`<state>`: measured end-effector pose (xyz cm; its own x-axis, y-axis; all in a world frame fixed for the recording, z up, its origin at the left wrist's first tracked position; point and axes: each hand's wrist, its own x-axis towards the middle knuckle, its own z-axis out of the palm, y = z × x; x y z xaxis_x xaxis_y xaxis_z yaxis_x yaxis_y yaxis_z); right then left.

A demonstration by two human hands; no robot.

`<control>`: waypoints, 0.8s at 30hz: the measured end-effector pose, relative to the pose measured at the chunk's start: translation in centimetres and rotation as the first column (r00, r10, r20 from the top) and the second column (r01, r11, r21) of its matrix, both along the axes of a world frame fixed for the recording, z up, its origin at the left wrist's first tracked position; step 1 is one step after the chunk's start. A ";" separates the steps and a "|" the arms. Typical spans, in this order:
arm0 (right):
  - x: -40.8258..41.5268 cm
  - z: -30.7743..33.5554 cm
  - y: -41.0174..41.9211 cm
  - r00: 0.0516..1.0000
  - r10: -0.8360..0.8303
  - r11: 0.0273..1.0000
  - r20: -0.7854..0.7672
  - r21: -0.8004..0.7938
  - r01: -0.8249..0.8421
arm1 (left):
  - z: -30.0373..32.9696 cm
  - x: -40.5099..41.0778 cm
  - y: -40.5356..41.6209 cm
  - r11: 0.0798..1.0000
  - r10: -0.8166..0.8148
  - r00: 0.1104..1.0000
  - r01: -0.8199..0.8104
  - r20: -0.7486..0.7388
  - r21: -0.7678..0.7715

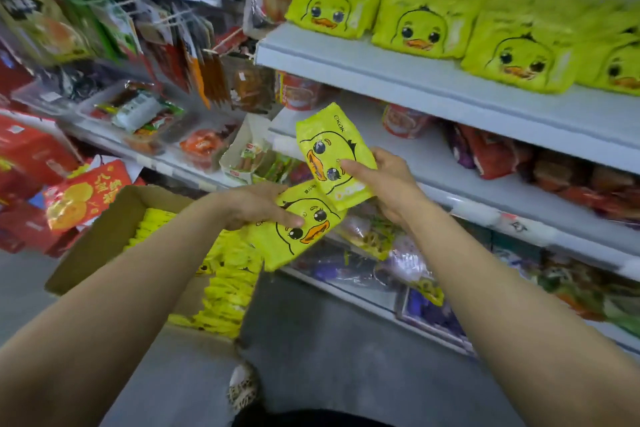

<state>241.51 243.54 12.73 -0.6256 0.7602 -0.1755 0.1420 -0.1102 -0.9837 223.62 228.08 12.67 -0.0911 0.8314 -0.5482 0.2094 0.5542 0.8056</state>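
Note:
My left hand (pixel 258 206) grips a yellow duck-face snack packet (pixel 294 239), thumb on its front. My right hand (pixel 379 179) holds a second duck packet (pixel 329 153) turned on end, thumb across its face and fingers behind. The two packets overlap slightly in front of the shelves. An open cardboard box (pixel 114 229) below my left arm holds several more yellow packets (pixel 228 281). Rows of the same duck packets (pixel 419 28) stand on the upper white shelf (pixel 398 80).
Red and purple snack bags (pixel 491 153) fill the middle shelf, with mixed bags (pixel 363 253) on the lower one. Hanging snack packs (pixel 187 45) and trays crowd the left rack. Red gift boxes (pixel 83 198) lie at left. Grey floor (pixel 311 340) and a patterned shoe (pixel 242 388) are below.

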 end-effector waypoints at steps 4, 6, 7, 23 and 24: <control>8.8 4.7 3.3 0.993 -0.067 0.995 -0.098 0.069 0.074 | 4.2 7.2 4.7 0.988 -0.100 0.973 0.122 -0.208 0.096; 13.0 7.1 4.8 0.985 -0.105 0.988 -0.139 0.098 0.119 | 5.7 10.5 6.8 0.981 -0.114 0.961 0.149 -0.250 0.125; 14.9 8.2 5.5 0.980 -0.129 0.983 -0.153 0.109 0.146 | 6.3 12.1 7.9 0.977 -0.120 0.959 0.159 -0.257 0.140; 33.6 17.4 16.8 0.835 -0.437 0.836 -0.334 0.193 0.514 | 15.8 26.1 29.6 0.829 -0.230 0.762 0.479 -0.606 0.288; 34.0 17.8 17.7 0.829 -0.448 0.825 -0.334 0.202 0.527 | 15.9 26.4 31.3 0.816 -0.239 0.741 0.504 -0.627 0.283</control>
